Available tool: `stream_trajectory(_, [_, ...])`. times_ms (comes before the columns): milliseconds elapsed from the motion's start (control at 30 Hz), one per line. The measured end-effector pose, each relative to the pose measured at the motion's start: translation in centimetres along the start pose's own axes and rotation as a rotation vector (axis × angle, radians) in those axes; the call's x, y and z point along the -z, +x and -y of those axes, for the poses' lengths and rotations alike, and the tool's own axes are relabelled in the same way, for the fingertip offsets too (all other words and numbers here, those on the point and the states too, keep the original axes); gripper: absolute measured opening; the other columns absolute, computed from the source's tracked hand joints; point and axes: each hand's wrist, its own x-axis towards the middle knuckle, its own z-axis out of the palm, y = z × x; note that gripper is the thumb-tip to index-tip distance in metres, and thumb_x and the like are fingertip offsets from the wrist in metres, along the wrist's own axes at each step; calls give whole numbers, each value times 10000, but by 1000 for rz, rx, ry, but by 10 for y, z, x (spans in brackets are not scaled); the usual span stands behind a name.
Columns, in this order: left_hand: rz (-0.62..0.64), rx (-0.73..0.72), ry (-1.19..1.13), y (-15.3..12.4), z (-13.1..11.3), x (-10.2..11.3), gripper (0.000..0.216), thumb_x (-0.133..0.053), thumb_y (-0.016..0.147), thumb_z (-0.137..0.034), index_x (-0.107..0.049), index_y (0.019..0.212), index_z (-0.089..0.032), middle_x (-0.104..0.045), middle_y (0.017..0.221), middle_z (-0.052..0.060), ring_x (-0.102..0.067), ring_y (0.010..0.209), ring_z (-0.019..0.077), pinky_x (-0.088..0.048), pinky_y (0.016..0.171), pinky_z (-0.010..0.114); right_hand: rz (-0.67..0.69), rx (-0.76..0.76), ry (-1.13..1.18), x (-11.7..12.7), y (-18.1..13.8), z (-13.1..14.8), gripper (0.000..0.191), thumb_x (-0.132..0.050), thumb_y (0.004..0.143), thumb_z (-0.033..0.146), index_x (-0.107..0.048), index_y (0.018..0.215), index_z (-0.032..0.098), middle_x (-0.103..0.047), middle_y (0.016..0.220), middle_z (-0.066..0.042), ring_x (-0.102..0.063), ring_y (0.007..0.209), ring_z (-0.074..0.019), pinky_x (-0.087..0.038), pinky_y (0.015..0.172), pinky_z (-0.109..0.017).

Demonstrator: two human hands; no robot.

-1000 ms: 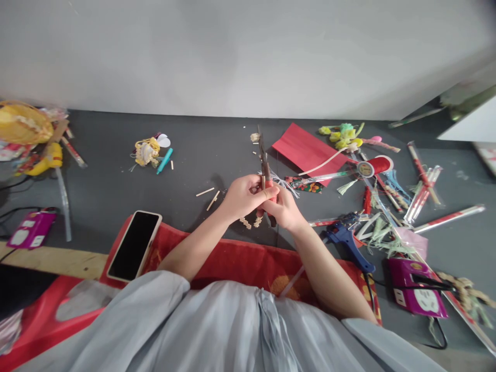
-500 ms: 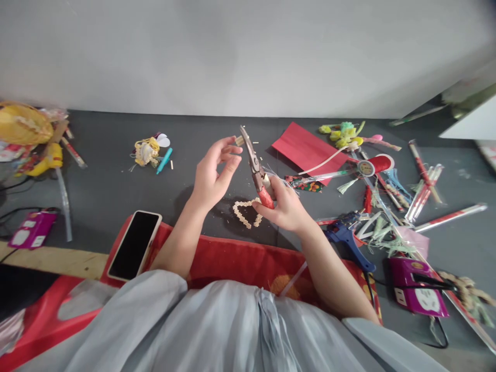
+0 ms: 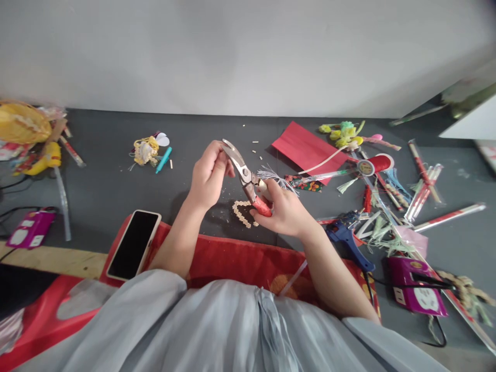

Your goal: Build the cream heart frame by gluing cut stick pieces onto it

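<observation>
Pliers (image 3: 244, 173), red-handled, being gripped at the handles in right hand (image 3: 282, 209), raised above grey table (image 3: 108, 181); blades pointing toward left hand (image 3: 209, 175).

Left hand's fingertips being pinched together at blade tips, on something too small to identify. Cut stick pieces lying in partly formed outline (image 3: 242, 212) on table under the hands; short offcuts (image 3: 253, 147) scattered beyond; outline looking incomplete. Showing no legible writing: phone (image 3: 134, 244) dark, purple box (image 3: 414, 294) label unreadable.

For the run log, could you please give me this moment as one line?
right hand: holds pliers by red handles | left hand: fingers at pliers tip | below: heart of small beads on table
</observation>
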Motion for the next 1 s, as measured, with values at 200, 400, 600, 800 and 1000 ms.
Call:
stream_trajectory(200, [114, 300, -338, 5, -6, 4, 475, -675, 798, -679, -529, 793, -227, -416, 621, -52, -391, 472, 63, -393, 470, 228, 4, 60, -27, 3, -2, -1, 347, -607, 716, 413, -352, 896, 260, -610, 694, 8, -529, 601, -167, -343, 585, -282])
stream_trajectory(400, [220, 464, -510, 8, -17, 13, 321, -707, 788, -463, -504, 729, -222, -251, 516, -95, -330, 395, 46, -375, 440, 222, 9, 106, -54, 5, -3, 0, 344, -593, 728, 420, -331, 886, 264, -587, 672, 9, -508, 592, -166, -318, 566, -280])
stream_trajectory(600, [205, 536, -500, 8, -18, 13, 348, -652, 870, -472, -488, 709, -211, -248, 529, -101, -318, 381, 30, -372, 436, 215, 19, 96, -67, 7, -3, 0, 332, -575, 727, 389, -277, 819, 274, -555, 629, 26, -462, 550, -148, -299, 544, -271])
stream_trajectory(800, [152, 563, -494, 9, -13, 7, 330, -598, 933, -418, -470, 713, -208, -300, 550, -90, -322, 389, 31, -368, 433, 195, -8, 37, -38, 4, -1, 1, 333, -583, 707, 410, -287, 781, 276, -488, 578, 46, -396, 516, -138, -278, 531, -277])
stream_trajectory(1000, [190, 489, -292, 0, 3, -19, 613, -538, 843, -791, -591, 886, -182, -624, 701, -4, -642, 659, 114, -530, 640, 232, -106, -130, 165, -9, 8, -4, 391, -638, 678, 501, -322, 716, 274, -430, 563, 63, -365, 525, -127, -308, 548, -290])
